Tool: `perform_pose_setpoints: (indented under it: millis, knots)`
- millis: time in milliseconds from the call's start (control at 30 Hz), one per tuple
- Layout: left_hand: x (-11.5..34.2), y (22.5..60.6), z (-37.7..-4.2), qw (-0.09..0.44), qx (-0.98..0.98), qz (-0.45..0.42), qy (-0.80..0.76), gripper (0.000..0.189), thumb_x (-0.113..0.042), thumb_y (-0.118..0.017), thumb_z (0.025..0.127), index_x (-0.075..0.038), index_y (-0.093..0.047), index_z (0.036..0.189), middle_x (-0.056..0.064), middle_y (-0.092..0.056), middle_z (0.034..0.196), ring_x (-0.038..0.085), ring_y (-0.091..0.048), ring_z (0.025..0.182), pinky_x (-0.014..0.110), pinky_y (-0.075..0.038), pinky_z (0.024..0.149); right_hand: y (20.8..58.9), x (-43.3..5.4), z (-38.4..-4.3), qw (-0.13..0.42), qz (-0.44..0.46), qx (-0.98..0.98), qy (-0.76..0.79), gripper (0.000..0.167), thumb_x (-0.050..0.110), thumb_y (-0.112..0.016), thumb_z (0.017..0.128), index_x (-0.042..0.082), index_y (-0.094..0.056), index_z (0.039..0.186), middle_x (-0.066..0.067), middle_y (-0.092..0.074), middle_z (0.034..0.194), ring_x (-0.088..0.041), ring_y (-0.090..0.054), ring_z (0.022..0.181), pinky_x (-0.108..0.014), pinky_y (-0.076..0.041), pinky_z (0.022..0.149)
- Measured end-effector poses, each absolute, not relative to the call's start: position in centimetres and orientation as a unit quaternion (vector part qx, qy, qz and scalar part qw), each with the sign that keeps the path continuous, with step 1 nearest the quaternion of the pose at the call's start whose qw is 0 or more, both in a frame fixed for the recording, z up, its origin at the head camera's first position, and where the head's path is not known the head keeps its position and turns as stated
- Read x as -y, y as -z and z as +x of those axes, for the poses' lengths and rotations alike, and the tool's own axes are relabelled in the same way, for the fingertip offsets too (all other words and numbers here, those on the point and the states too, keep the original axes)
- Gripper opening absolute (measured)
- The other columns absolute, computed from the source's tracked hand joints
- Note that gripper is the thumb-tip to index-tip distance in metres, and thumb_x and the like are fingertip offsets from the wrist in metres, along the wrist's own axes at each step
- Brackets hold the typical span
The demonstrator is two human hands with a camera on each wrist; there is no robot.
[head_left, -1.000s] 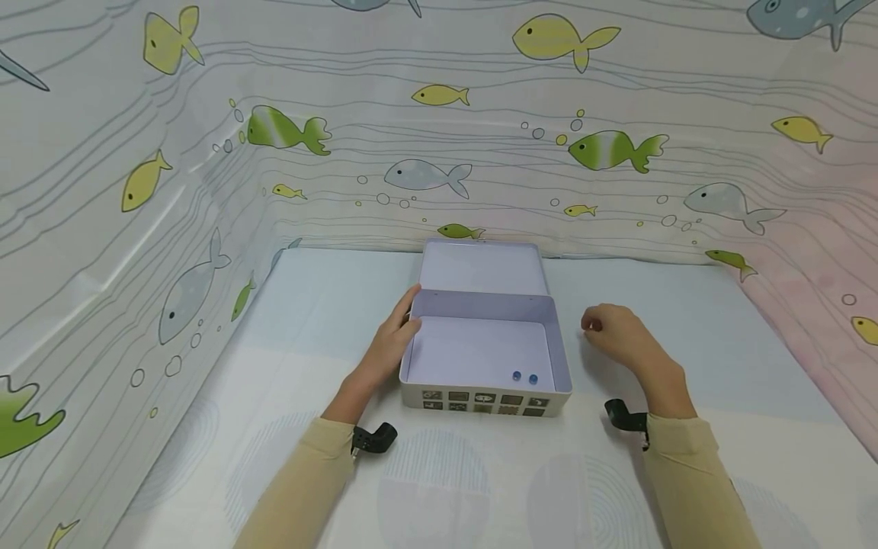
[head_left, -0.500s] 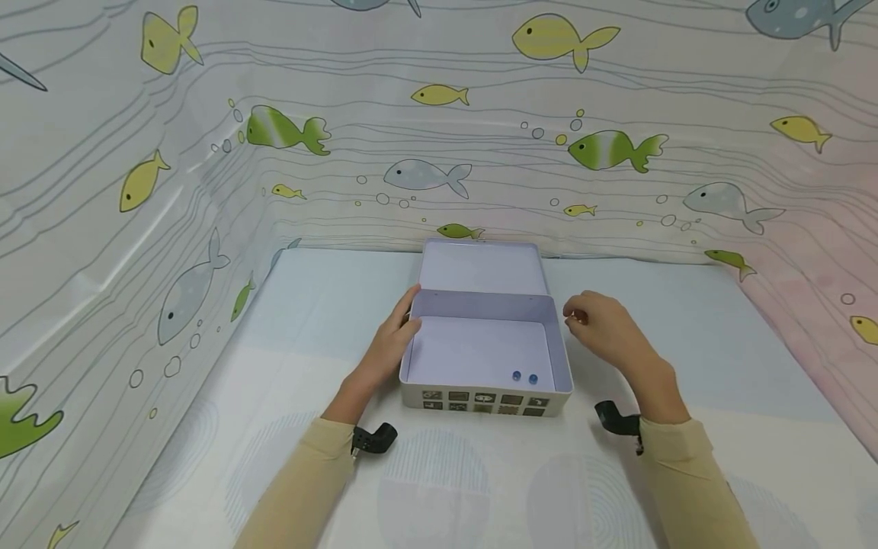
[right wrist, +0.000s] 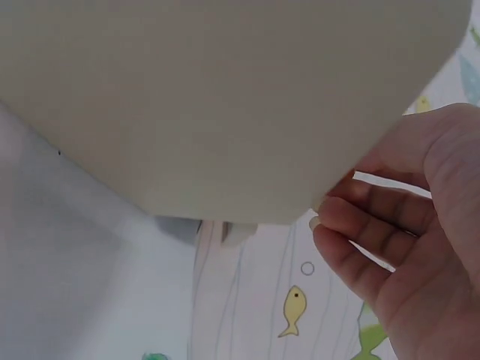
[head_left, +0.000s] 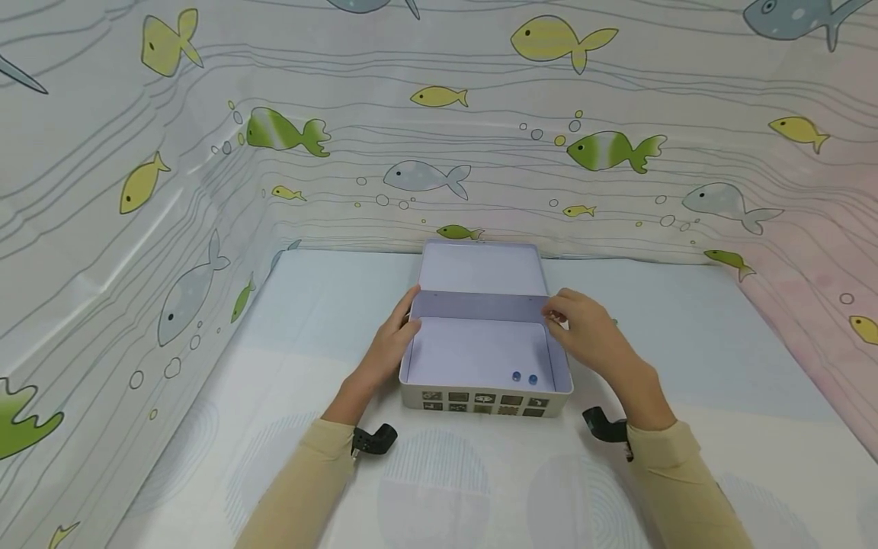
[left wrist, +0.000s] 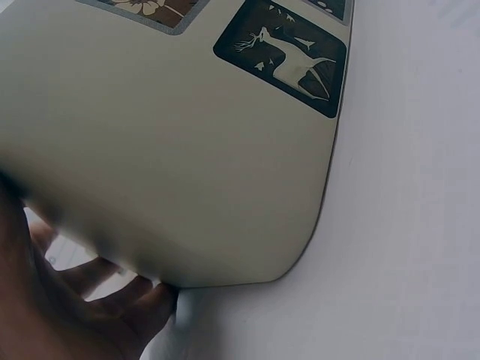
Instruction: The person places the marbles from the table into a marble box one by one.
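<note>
A lidded tin box [head_left: 480, 347], pale lilac inside, stands with its lid [head_left: 482, 268] hinged back. Two small blue beads [head_left: 524, 377] lie on its floor near the front right. My left hand [head_left: 384, 351] holds the box's left side, thumb at the rim and fingers along the outer wall. Over the right rim, my right hand [head_left: 593, 332] pinches a small thing, mostly hidden by the fingertips; its kind is unclear. The right wrist view shows that hand [right wrist: 405, 232] beyond the box's plain outer wall [right wrist: 225, 112].
A small green thing [head_left: 615, 321] shows on the table just behind my right hand; the right wrist view catches a green bit [right wrist: 155, 356] at its lower edge. Fish-patterned cloth [head_left: 425, 137] rises behind and beside the pale table [head_left: 329, 305].
My right hand has moved left from the table beside the box to over its right rim, fingertips pinched. The green thing has come into view behind it. Left hand, box and blue beads stay put.
</note>
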State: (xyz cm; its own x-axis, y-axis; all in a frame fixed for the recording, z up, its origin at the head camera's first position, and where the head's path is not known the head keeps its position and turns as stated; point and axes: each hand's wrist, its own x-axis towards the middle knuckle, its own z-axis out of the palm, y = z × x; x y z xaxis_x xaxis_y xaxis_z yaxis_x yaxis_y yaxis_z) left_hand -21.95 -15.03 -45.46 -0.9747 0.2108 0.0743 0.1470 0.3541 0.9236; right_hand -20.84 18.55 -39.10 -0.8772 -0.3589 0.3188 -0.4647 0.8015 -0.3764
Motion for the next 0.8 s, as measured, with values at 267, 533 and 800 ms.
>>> perform_pose_setpoints:
  millis: [267,533,800]
  knots:
    - [15.1,45.5,-21.9,0.028,-0.822,0.111,-0.558,0.061,-0.028,-0.036,0.104,-0.035,-0.014,0.16,-0.01,-0.016,0.167,0.027,-0.024,0.154,0.054,-0.022,0.123,39.6,-17.1,-20.5,0.103,0.245,0.939,-0.219,0.011,0.005,-0.069,0.089,0.006,-0.072,0.099,-0.002,-0.066,0.096,-0.018,-0.061,0.089,-0.035,-0.055,0.076]
    - [15.1,45.4,-21.9,0.027,-0.822,0.111,-0.558,0.06,-0.024,-0.036,0.104,-0.037,-0.014,0.159,-0.009,-0.017,0.167,0.027,-0.024,0.153,0.053,-0.022,0.123,40.1,-15.5,-20.2,0.109,0.291,0.931,-0.192,0.012,0.003,-0.073,0.086,0.005,-0.073,0.097,-0.004,-0.067,0.093,-0.017,-0.063,0.083,-0.032,-0.056,0.072]
    - [15.2,45.3,-21.8,0.028,-0.824,0.107,-0.556,0.061,-0.026,-0.036,0.104,-0.035,-0.014,0.16,-0.01,-0.017,0.167,0.026,-0.024,0.154,0.052,-0.022,0.124,40.6,-14.1,-19.7,0.07,0.306,0.929,-0.196,0.011,0.005,-0.072,0.087,0.007,-0.073,0.098,0.001,-0.066,0.091,-0.013,-0.061,0.082,-0.029,-0.055,0.072]
